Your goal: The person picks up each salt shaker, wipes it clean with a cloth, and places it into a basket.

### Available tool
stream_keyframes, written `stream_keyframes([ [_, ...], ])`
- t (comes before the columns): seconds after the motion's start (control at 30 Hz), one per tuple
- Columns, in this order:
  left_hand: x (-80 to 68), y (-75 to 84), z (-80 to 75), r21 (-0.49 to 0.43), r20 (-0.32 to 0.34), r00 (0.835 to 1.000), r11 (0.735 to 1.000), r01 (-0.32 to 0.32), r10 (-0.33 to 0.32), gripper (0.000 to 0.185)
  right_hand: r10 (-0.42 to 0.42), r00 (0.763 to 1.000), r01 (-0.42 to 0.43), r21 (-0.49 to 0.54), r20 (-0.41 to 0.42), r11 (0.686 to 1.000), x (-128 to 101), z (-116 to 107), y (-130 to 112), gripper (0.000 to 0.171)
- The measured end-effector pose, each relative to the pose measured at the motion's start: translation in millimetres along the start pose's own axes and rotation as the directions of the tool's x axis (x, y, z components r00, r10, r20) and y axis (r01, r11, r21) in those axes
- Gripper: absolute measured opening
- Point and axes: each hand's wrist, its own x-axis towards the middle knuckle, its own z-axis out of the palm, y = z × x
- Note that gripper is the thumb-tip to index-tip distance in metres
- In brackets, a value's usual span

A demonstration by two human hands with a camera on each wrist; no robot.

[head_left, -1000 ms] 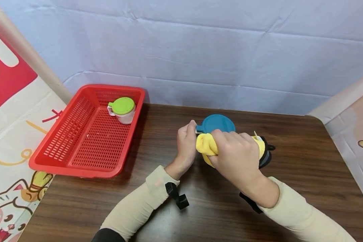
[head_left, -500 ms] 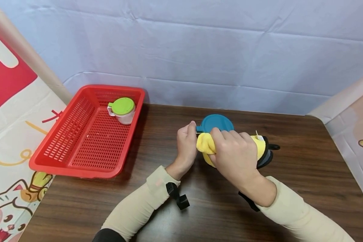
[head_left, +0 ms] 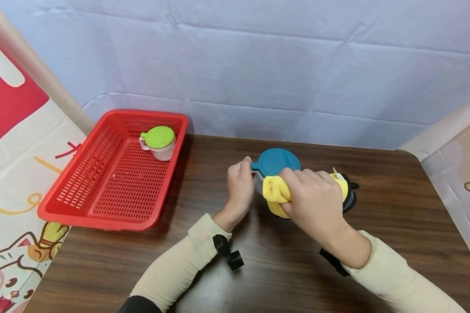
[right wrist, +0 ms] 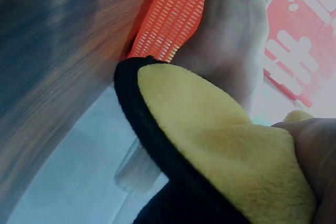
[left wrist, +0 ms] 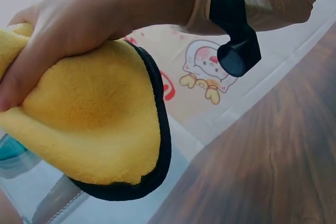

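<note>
My left hand holds a clear seasoning jar by its handle side, and the jar's round blue lid is closed. My right hand grips a yellow cleaning cloth with black edging and presses it to the jar's near side, hiding much of the jar body. The left wrist view has the cloth bunched under my right hand, a bit of the lid showing behind it. In the right wrist view the cloth hangs in front of my left hand, partly covering it.
A red perforated basket stands on the left of the brown wooden table. Inside its back right corner sits another jar with a green lid and white handle. A pale curtain hangs behind the table.
My right hand and the cloth have shifted right and slightly nearer, uncovering more of the jar's clear wall. The blue lid has moved a little left. My left hand has barely moved.
</note>
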Motion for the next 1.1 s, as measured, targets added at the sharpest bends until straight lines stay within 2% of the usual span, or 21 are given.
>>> stream_keyframes([
  [0.17, 1.2, 1.2, -1.4, 0.017, 0.001, 1.000, 1.000, 0.009, -0.009, 0.056, -0.002, 0.999, 0.004, 0.055, -0.038, 0.998, -5, 0, 8, 0.016],
  [0.47, 2.1, 2.7, -3.1, -0.014, 0.033, 0.999, 0.999, 0.040, -0.039, 0.055, 0.038, 0.997, -0.030, 0.116, -0.068, 0.993, -13, -1, 22, 0.018],
  [0.63, 2.6, 2.5, -4.3, -0.022, 0.042, 0.998, 0.999, 0.041, -0.040, 0.054, 0.081, 0.994, -0.068, 0.173, -0.067, 0.983, -18, -2, 28, 0.006],
  [0.8, 2.7, 4.1, -5.8, -0.026, 0.062, 0.997, 0.999, 0.039, -0.037, 0.055, 0.129, 0.991, -0.117, 0.216, -0.045, 0.969, -22, -3, 34, 0.013],
  [1.1, 1.8, 6.4, -6.7, -0.019, 0.076, 0.996, 0.999, 0.044, -0.043, 0.055, 0.111, 0.993, -0.118, 0.289, 0.040, 0.950, -23, -7, 49, 0.022],
])
